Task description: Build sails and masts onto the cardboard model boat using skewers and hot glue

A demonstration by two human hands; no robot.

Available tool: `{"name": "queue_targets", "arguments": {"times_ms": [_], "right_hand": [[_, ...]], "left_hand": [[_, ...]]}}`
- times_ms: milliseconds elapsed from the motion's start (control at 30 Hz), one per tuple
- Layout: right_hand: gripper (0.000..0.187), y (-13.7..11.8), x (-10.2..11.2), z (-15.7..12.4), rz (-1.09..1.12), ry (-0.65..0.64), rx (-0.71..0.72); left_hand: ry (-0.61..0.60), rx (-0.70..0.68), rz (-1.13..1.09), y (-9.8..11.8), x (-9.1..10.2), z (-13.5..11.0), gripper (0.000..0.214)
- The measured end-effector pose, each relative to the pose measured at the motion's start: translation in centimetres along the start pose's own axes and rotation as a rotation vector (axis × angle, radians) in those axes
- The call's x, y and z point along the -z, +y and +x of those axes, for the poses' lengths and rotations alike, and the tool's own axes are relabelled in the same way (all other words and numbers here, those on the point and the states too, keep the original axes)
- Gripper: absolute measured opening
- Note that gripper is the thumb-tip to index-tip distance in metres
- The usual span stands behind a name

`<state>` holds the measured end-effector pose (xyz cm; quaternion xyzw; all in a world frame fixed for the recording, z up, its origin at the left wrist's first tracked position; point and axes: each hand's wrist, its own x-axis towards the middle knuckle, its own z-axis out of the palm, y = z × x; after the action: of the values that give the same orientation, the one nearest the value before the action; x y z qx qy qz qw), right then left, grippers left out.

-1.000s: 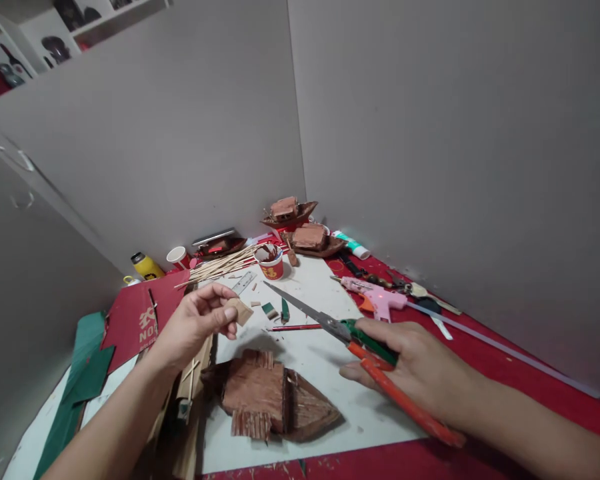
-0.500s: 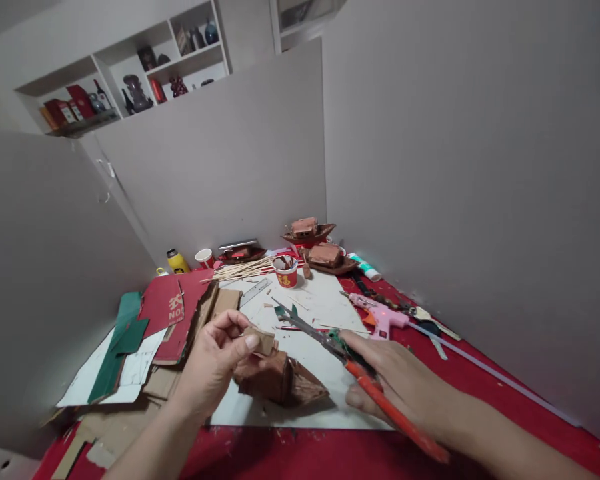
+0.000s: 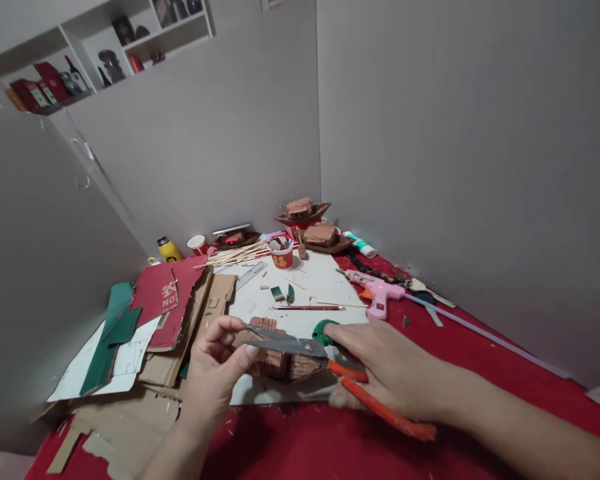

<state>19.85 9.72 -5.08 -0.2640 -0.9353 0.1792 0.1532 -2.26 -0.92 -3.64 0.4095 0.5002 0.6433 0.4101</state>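
Observation:
My right hand [image 3: 380, 367] grips orange-handled scissors [image 3: 330, 357] whose blades are parted and point left. My left hand [image 3: 215, 367] pinches a small tan cardboard piece [image 3: 240, 339] at the blade tips; the blades mostly hide it. Just behind both hands a brown cardboard boat model [image 3: 285, 363] lies on a white sheet [image 3: 320, 280] on the red table [image 3: 300, 447].
A pink glue gun [image 3: 377, 293] lies to the right. Further back stand a red paper cup [image 3: 281, 257], a bundle of wooden sticks [image 3: 235, 255], two finished boat models [image 3: 310, 223] and a yellow bottle [image 3: 169, 249]. Red, green and brown cardboard sheets [image 3: 150, 327] pile at left. Grey partition walls enclose the table.
The scissors have swung left and their blades have reached the small piece in my left hand. Both hands came closer together above the boat model; the view shifted slightly.

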Motion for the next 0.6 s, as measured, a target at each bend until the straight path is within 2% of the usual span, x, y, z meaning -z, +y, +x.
{"name": "queue_targets", "arguments": {"times_ms": [167, 400, 600], "right_hand": [[0.052, 0.15, -0.59, 0.14, -0.013, -0.011, -0.005], [0.051, 0.04, -0.73, 0.1, -0.059, -0.014, -0.016], [0.052, 0.19, -0.84, 0.02, -0.084, 0.001, -0.004]], "left_hand": [[0.026, -0.03, 0.018, 0.22, 0.08, 0.0, 0.037], [0.081, -0.052, 0.023, 0.11, -0.57, -0.34, 0.035], [0.079, -0.039, 0.035, 0.07, -0.71, -0.32, 0.035]]}}
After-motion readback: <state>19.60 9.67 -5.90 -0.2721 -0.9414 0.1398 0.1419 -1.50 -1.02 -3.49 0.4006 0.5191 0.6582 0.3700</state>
